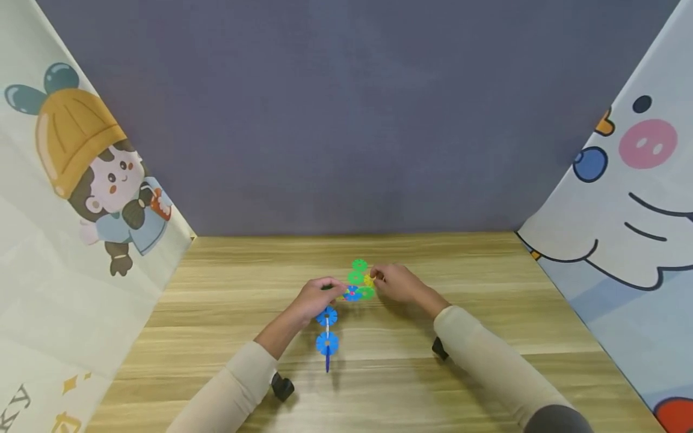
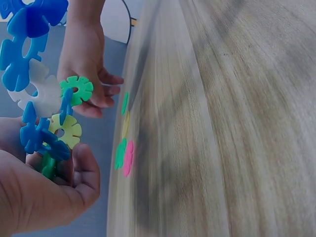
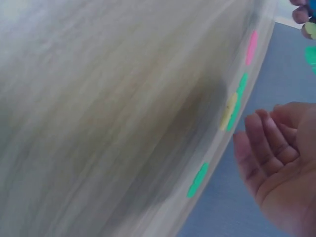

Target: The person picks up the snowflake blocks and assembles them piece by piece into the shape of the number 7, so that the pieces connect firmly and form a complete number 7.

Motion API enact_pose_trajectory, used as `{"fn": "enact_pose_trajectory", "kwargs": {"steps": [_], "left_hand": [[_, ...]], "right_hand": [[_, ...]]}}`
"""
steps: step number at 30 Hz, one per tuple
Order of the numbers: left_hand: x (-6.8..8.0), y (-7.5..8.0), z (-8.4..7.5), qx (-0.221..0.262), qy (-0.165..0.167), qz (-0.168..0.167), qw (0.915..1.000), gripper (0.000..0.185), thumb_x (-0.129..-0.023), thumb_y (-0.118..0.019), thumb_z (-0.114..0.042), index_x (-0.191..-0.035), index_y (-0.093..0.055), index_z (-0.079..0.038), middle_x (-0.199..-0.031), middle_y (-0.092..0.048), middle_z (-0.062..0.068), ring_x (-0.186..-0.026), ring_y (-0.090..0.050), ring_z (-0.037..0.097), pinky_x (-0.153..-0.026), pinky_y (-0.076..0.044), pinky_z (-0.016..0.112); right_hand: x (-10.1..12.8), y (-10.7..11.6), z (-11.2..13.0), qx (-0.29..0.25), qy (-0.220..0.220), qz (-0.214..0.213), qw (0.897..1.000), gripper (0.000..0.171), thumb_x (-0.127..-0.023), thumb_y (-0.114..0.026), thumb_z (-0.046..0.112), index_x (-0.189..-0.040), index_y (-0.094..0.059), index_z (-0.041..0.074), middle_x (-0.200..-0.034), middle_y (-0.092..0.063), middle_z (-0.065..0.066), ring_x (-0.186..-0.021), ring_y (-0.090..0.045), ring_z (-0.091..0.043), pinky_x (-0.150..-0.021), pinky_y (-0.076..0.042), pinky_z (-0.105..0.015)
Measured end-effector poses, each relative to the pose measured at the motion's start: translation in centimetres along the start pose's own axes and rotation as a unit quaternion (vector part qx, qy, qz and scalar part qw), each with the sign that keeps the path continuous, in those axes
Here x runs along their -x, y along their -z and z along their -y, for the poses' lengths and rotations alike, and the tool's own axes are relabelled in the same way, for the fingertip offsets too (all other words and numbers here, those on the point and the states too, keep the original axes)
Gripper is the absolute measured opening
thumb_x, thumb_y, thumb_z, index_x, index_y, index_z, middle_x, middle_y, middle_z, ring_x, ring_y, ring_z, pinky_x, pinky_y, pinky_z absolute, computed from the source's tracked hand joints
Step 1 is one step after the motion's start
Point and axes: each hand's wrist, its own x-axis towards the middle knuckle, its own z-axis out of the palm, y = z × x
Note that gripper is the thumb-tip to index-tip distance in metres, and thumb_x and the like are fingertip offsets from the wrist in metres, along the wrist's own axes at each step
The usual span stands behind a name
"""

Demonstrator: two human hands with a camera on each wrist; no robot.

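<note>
A chain of interlocked plastic snowflake discs is held above the wooden counter, between the two hands. Its blue lower end is gripped by the curled fingers of the left hand, with two blue discs hanging below that hand. The right hand is seen at the green and yellow upper end, its fingertips touching a yellow disc; whether that disc is pinched cannot be told. In the right wrist view the palm lies relaxed and the counter is blurred. Loose discs along the counter's edge are hard to make out.
</note>
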Motion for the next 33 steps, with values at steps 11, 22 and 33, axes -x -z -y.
{"fn": "enact_pose_trajectory", "kwargs": {"steps": [11, 22, 33], "left_hand": [[-0.2, -0.3, 0.0, 0.017, -0.013, 0.013, 0.9997, 0.026, -0.101, -0.064, -0.035, -0.115, -0.073, -0.015, -0.129, -0.067, 0.003, -0.102, -0.063, 0.029, -0.074, -0.05, 0.027], [-0.1, -0.4, 0.1, 0.019, -0.012, 0.015, 0.9996, 0.026, -0.101, -0.063, -0.034, -0.116, -0.073, -0.014, -0.136, -0.066, 0.003, -0.108, -0.065, 0.032, -0.082, -0.054, 0.03], [-0.2, -0.7, -0.1, 0.031, -0.006, 0.027, 0.9992, 0.025, -0.101, -0.065, -0.028, -0.115, -0.072, -0.009, -0.102, -0.068, 0.011, -0.074, -0.056, 0.015, -0.061, -0.044, 0.022]], "right_hand": [[-1.3, -1.7, -0.8, 0.013, -0.048, 0.003, 0.999, 0.041, -0.1, -0.064, 0.018, -0.137, -0.059, -0.001, -0.107, -0.074, -0.01, -0.063, -0.053, -0.012, -0.071, -0.052, -0.033], [-1.7, -2.5, -0.7, 0.039, -0.072, 0.003, 0.997, 0.041, -0.1, -0.067, 0.019, -0.134, -0.06, -0.001, -0.136, -0.065, -0.016, -0.119, -0.066, -0.033, -0.099, -0.055, -0.045], [-1.8, -2.7, -0.8, 0.038, -0.086, -0.001, 0.996, 0.042, -0.099, -0.068, 0.02, -0.135, -0.06, 0.0, -0.138, -0.064, -0.015, -0.122, -0.065, -0.034, -0.102, -0.054, -0.046]]}}
